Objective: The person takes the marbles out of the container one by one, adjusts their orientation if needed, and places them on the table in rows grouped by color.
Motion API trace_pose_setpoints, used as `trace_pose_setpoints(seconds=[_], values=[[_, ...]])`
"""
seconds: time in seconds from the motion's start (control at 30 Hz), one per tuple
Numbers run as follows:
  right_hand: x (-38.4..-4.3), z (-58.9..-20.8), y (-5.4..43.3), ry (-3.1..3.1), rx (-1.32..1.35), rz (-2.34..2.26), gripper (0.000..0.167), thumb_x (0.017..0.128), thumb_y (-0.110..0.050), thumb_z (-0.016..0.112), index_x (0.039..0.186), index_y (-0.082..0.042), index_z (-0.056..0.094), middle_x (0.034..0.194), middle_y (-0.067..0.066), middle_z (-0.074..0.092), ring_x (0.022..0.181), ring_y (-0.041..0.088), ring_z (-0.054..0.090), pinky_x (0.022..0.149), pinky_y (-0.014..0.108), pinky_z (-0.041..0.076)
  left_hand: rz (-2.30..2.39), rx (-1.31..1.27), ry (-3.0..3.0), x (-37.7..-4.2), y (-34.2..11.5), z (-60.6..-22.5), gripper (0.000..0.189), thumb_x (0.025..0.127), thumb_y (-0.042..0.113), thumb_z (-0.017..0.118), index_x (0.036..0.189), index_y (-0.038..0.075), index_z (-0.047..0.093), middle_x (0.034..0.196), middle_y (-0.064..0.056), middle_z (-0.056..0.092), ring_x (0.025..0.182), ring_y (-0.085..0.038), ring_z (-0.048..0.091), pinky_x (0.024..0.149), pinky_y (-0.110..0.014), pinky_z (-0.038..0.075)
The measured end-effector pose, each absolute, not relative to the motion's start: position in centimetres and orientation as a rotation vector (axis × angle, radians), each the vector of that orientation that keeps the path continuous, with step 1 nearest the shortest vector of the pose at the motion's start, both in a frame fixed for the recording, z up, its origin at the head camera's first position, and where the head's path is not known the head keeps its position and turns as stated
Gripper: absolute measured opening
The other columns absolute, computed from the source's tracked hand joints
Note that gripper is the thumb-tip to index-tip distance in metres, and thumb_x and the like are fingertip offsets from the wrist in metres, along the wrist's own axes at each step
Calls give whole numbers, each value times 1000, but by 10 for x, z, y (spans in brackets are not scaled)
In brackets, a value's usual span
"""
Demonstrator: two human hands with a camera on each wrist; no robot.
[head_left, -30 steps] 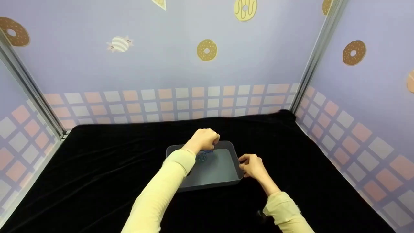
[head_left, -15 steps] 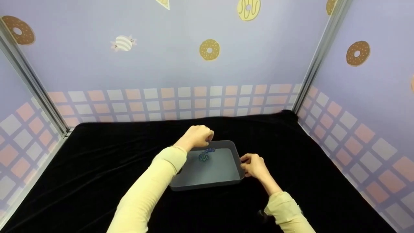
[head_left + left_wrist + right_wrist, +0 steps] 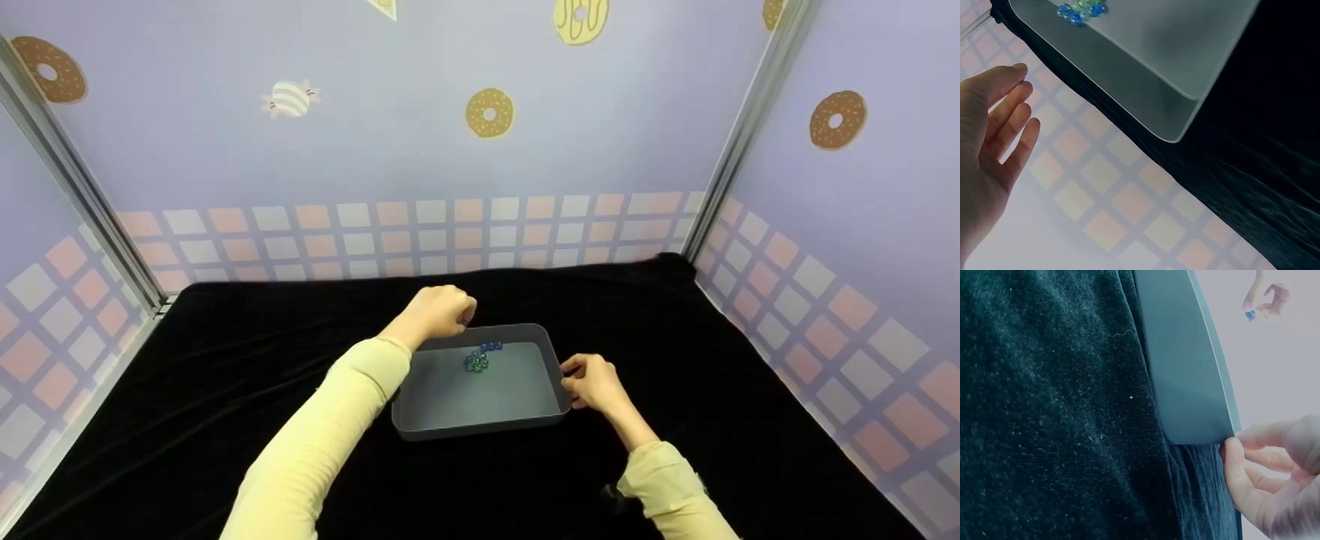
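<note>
A grey rectangular tray lies on black cloth. Toward its back wall sit several glossy blue and green glass marbles, seen also near the top of the left wrist view. My left hand is raised over the tray's back left corner. Between its thumb and index fingertip it pinches a blue marble, which shows in the right wrist view and is mostly hidden by fingers elsewhere. At the tray's right wall, my right hand pinches the rim, thumb on one side and fingers on the other.
Black velvet cloth with soft folds covers the table around the tray. A lilac wall with printed doughnuts and a tile pattern stands behind, and another wall closes off the right side. Metal posts mark the corners.
My left hand has moved left and slightly up, away from over the marbles, which now show uncovered. The right hand keeps its hold at the tray rim. The head view has shifted slightly.
</note>
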State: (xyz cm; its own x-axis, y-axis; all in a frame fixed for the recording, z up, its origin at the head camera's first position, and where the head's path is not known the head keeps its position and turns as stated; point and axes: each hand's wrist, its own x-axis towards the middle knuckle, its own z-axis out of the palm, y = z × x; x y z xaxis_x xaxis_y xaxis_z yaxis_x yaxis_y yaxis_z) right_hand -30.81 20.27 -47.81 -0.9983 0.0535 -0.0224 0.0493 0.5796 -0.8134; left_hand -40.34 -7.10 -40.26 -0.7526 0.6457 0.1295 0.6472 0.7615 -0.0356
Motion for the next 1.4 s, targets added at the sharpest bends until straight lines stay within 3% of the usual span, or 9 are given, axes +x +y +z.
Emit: trace_pose_setpoints(seconds=[0.47,0.77,1.4], values=[[-306,-477,202,-2790,-102,1448,23,84,7,65,107,4,70,86,19,71,62,17,67,55,30,60,-110,-947,-2789,-392,-112,-401,9,80,11,72,88,15,70,86,-3,68,85,-22,63,71,-39,56],[-308,-479,202,-2789,-97,1431,23,84,7,65,106,3,70,82,18,71,56,14,64,52,29,59,-171,-863,-2779,-380,-136,-404,9,82,12,72,91,15,70,84,-1,65,81,-20,59,68,-38,54],[-306,-480,202,-2797,-58,1368,24,84,5,65,107,3,70,84,19,72,54,14,64,50,28,58,-303,-584,-2729,-365,-185,-428,9,79,12,74,85,12,68,81,-4,66,79,-23,61,64,-42,54]])
